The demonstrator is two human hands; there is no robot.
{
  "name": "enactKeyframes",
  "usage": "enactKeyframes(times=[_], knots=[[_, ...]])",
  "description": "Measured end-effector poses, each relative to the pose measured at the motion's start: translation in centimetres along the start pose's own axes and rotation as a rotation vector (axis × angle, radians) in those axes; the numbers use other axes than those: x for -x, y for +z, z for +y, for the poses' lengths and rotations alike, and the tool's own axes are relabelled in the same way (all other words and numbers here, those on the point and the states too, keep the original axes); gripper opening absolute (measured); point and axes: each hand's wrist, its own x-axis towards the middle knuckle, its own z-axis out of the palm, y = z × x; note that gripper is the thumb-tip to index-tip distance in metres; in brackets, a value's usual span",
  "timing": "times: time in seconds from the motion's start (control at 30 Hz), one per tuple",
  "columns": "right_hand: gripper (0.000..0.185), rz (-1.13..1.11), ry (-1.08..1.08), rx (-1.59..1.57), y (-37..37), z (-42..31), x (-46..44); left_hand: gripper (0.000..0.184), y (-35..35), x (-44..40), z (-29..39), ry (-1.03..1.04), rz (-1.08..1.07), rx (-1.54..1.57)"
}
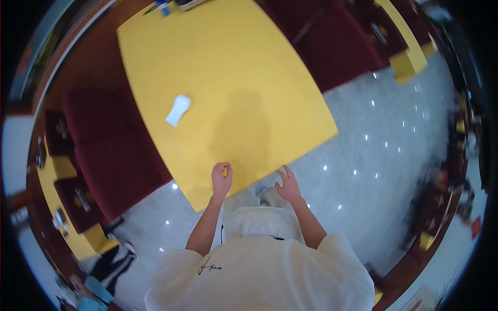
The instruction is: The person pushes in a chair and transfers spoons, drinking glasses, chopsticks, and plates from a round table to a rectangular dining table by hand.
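Note:
A yellow table (280, 98) stretches out in front of me. On its left half lies a small white glossy thing (179, 110), wider at its far end; its kind I cannot make out. Over the near edge of the table, my left hand (222, 179) is curled, thumb and forefinger bent into a ring with yellow showing through; nothing shows in it. My right hand (288, 186) hovers by the table's near edge, fingers apart and holding nothing. Both hands are away from the white thing.
Dark red benches flank the table, one on the left (109, 150) and one on the right (332, 46). A blue-and-white item (164, 9) stands at the table's far end. Grey shiny floor (363, 150) lies to the right. Another person's dark-trousered leg (116, 264) appears at lower left.

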Motion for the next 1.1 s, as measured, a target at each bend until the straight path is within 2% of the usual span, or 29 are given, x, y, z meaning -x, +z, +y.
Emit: enactKeyframes(times=[0.03,0.07,0.17,0.27,0.37,0.4,0.43,0.53,0.57,0.6,0.67,0.73,0.83,0.87,0.97,1.0,1.07,1.1], knots=[[0.057,0.025,0.11,-0.075,0.5,2.2,1.6,0.008,1.5,1.3,1.0,-0.097,-0.096,0.06],[0.056,0.051,0.221,-0.158,0.6,3.9,3.7,0.009,2.9,2.3,1.8,-0.064,-0.161,0.087],[0.05,-0.04,0.753,-0.505,-2.2,7.4,10.3,0.011,6.3,6.6,3.7,0.001,-0.366,0.11],[0.045,0.196,0.784,-0.609,-0.9,12.9,20.4,0.012,10.5,9.1,4.2,0.09,-0.543,-0.023],[0.044,0.508,1.015,-0.945,3.6,16.5,32.2,0.016,12.8,10.6,2.4,0.256,-0.8,-0.322],[0.041,0.618,1.135,-1.083,5.7,16.5,36.4,0.018,13.7,11.2,0.9,0.244,-0.924,-0.405],[0.039,0.648,1.25,-1.088,7.3,17.9,41.7,0.019,14.7,12.9,0.8,0.225,-1.044,-0.514],[0.034,0.722,1.57,-1.145,13.3,20.4,56.1,0.017,18.2,18.4,-0.3,-0.019,-1.233,-0.726],[0.033,0.827,1.605,-1.27,14.8,19.7,59.8,0.017,18.4,20.3,0.3,-0.126,-1.264,-0.821],[0.032,0.931,1.629,-1.386,15.3,19.1,63.3,0.017,18.7,20.6,-0.4,0.126,-1.525,-0.838],[0.031,1.11,1.671,-1.553,16.9,18.9,68.9,0.016,23.2,24.8,2.3,0.287,-1.715,-0.974],[0.03,1.228,1.715,-1.681,18.7,19.1,73.6,0.015,26.0,32.4,9.5,0.093,-1.523,-1.25],[0.03,1.366,1.786,-1.789,20.8,20.0,80.9,0.015,36.1,36.8,11.2,-0.223,-1.568,-1.224],[0.03,1.385,1.813,-1.791,21.7,20.0,82.5,0.014,41.1,36.9,11.0,-0.698,-1.574,-1.096],[0.03,1.446,1.882,-1.822,24.0,20.4,86.8,0.015,50.8,48.4,12.9,0.183,-1.535,-1.181],[0.03,1.475,1.896,-1.843,24.6,20.4,88.4,0.014,53.6,53.9,14.9,0.29,-1.563,-1.158],[0.03,1.527,1.956,-1.861,26.3,19.9,90.2,0.013,60.6,62.9,15.2,0.229,-1.613,-1.155],[0.029,1.554,1.999,-1.857,27.7,19.3,90.8,0.014,62.8,67.8,15.2,0.394,-1.643,-1.219]])
